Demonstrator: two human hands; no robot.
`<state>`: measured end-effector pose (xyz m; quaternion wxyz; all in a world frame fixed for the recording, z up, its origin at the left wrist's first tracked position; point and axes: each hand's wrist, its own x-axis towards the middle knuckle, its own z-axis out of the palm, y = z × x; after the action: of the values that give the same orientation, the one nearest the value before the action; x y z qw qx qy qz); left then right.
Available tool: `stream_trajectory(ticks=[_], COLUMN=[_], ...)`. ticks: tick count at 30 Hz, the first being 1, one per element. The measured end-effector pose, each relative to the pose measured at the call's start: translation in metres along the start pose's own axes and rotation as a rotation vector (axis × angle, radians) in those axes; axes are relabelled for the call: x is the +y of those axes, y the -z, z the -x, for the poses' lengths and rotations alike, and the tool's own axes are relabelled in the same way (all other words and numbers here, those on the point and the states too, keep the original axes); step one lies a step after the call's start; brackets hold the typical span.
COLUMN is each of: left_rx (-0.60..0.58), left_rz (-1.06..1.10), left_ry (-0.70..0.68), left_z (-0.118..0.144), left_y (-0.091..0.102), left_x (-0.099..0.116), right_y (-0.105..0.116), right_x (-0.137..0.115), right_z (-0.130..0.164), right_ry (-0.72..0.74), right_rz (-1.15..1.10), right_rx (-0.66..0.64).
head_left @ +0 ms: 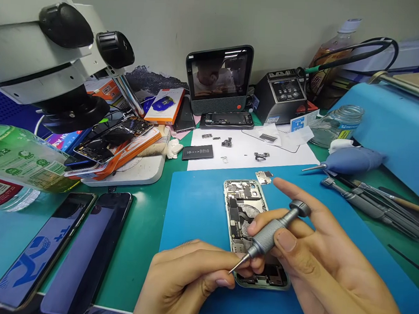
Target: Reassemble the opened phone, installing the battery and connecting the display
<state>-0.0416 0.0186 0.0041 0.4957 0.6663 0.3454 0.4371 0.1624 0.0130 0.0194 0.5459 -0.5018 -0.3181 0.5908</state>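
Note:
My right hand (316,254) grips a grey precision screwdriver (270,234) by its knurled barrel, its index finger raised beside the round end cap. The thin bit slants down and left to the fingertips of my left hand (190,276). Those fingers are pinched together around the tip; whatever they hold there is too small or hidden to make out. Beneath both hands lies an opened phone (240,214), its circuit board and inner parts exposed, partly covered by my fingers. A small metal shield plate (264,177) rests just beyond the phone's upper end.
Under the phone is a blue mat (193,212). Behind it, white paper (209,164) carries a battery (197,152) and small parts. Two phones (87,253) lie left, below a microscope (71,67). On the right are a blower bulb (351,161), tools and a glass jar (339,125).

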Motion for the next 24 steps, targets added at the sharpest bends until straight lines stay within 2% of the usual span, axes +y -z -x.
stream_trajectory(ticks=[7,18,24], left_rx=[-0.025,-0.027,-0.051], left_rz=[-0.015,0.008,-0.016], left_ry=[-0.007,-0.001,-0.001], left_z=[0.0007,0.0003,0.0024], left_y=[0.0020,0.0001,0.0018], left_x=[-0.0008,0.0007,-0.0007], right_y=[-0.0011,-0.0010,0.0011], right_x=[0.0002,-0.0002,0.0013], right_z=[0.0015,0.0004,-0.0007], right_ry=[0.005,0.038,0.050], right_rz=[-0.023,-0.044,-0.003], right_rx=[0.008,-0.063,-0.041])
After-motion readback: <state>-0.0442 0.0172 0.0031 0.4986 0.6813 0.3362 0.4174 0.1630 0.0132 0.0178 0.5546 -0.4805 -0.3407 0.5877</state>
